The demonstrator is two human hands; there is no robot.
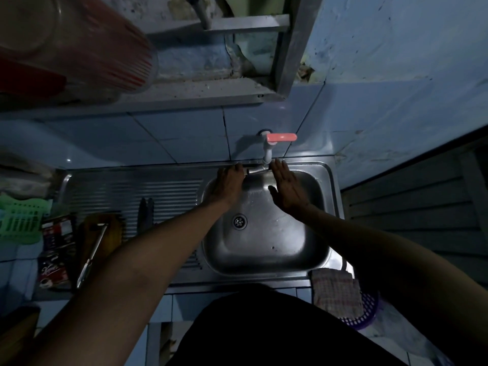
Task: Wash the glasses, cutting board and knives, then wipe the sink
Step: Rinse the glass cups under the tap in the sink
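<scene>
- Below the blue tiled wall, the steel sink (266, 249) sits in front of me, its basin bare down to the drain (239, 221).
- Left of it, on the ribbed draining board (132, 191), lie two dark knives (146, 213).
- Over the basin's far edge, my left hand (228, 184) has its fingers curled downward beside the tap spout (257, 169); I cannot tell if they grip anything.
- My right hand (286, 188) is flat, fingers straight and together.

the left hand (229, 184) hides its own fingertips behind the tap spout (257, 169). at the upper left of the frame a reddish container (79, 46) is blurred and cut by the edge. at lower left, the packets (54, 256) carry print too dim to read, and the dark knives (146, 213) blur together.
</scene>
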